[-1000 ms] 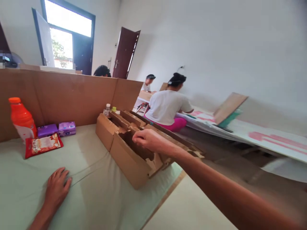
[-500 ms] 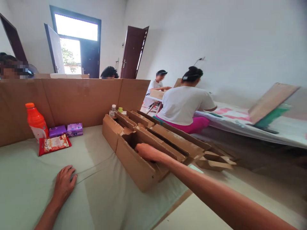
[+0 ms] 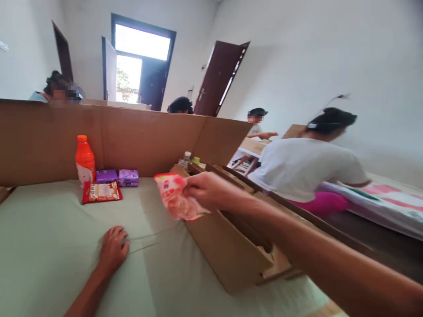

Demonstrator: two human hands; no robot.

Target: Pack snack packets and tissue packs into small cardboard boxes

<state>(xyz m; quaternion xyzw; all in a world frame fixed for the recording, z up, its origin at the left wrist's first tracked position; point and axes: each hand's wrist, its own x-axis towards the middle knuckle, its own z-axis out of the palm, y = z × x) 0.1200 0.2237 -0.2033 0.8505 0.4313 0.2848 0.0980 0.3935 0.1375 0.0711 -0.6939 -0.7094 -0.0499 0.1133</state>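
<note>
Pale green cloth-covered table [image 3: 139, 277], brown compartmented cardboard box [image 3: 228, 253] on its right. Left hand [image 3: 114, 248] palm-down on cloth, fingers loosely spread. Flat, shiny pink-and-red plastic packet [image 3: 173, 198], motion-blurred, paler toward the bottom; it's in the air by the box's left side, extending left from the right hand [image 3: 206, 191], which pinches its right edge.

Free cloth [image 3: 137, 214] runs between the snack bag [image 3: 102, 192] and left hand [image 3: 113, 246], while the cardboard box [image 3: 228, 251] blocks the right.

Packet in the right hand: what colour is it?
The packet is mostly pink and red; best seen in the head view.
</note>
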